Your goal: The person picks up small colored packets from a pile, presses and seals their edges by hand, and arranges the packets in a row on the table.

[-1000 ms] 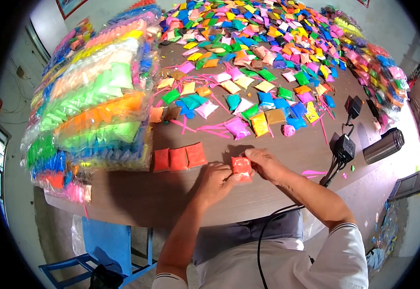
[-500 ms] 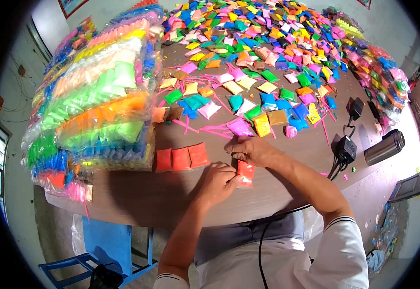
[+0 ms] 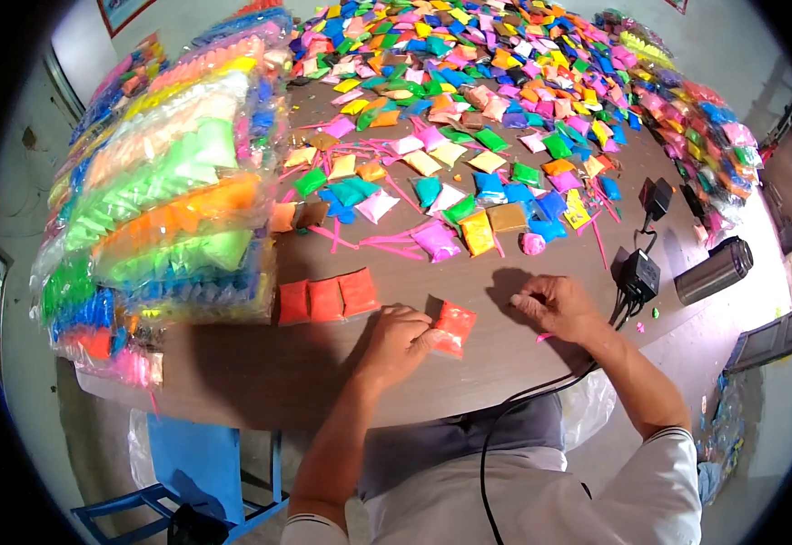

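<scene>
My left hand (image 3: 398, 345) grips the lower left edge of a shiny red packet (image 3: 455, 327) between thumb and fingers. The packet tilts slightly over the wooden table (image 3: 323, 381). To the left of that hand, three red packets (image 3: 325, 299) lie side by side in a row. My right hand (image 3: 555, 305) is apart from the packet, over the table on the right, its thumb and fingertips drawn together. Whatever may be between them is too small to make out. A small pink strip (image 3: 544, 337) shows just below the right hand.
Stacked clear bags of coloured packets (image 3: 169, 200) rise on the left. Loose coloured packets (image 3: 469, 82) cover the back, with pink strips (image 3: 387, 243) among nearer ones. Black adapters (image 3: 639, 272) with cables and a steel flask (image 3: 714, 271) are right. A blue chair (image 3: 201, 463) stands front left.
My right hand has left the red packet and moved to the right. My left hand still holds the packet, which now tilts more. The whole view has shifted slightly.
</scene>
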Motion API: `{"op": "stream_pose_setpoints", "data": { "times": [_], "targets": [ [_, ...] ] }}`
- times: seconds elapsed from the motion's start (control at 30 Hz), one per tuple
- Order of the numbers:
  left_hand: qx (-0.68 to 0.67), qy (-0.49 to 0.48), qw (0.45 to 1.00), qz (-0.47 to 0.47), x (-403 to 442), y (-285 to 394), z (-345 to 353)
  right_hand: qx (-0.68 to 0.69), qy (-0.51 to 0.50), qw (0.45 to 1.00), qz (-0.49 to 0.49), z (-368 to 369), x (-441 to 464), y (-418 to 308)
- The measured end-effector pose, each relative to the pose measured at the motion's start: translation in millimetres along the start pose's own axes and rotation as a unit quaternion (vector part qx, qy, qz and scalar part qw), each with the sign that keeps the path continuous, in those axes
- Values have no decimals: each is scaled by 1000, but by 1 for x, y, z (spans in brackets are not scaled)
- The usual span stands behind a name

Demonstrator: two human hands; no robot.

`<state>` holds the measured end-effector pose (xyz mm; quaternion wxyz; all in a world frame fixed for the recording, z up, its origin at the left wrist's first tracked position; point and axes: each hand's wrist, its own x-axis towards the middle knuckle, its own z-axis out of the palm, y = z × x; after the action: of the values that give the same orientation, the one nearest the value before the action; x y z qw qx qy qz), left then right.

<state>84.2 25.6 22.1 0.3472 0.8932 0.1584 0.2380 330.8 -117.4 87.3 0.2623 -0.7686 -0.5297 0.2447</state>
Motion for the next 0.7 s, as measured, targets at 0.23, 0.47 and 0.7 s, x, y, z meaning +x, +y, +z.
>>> {"op": "stream_pose_setpoints", "data": {
  "times": [0.23, 0.47, 0.7],
  "targets": [
    [-12, 1, 1000, 16, 2, -3, -1, 419, -162, 885, 123, 59, 3, -21],
    [-33, -2, 999, 0, 2, -5, -1, 499, -85, 862, 11, 95, 18, -32],
    [-46, 12, 999, -6, 2, -2, -1, 465, -114, 878, 24, 84, 15, -42]
  ]
}}
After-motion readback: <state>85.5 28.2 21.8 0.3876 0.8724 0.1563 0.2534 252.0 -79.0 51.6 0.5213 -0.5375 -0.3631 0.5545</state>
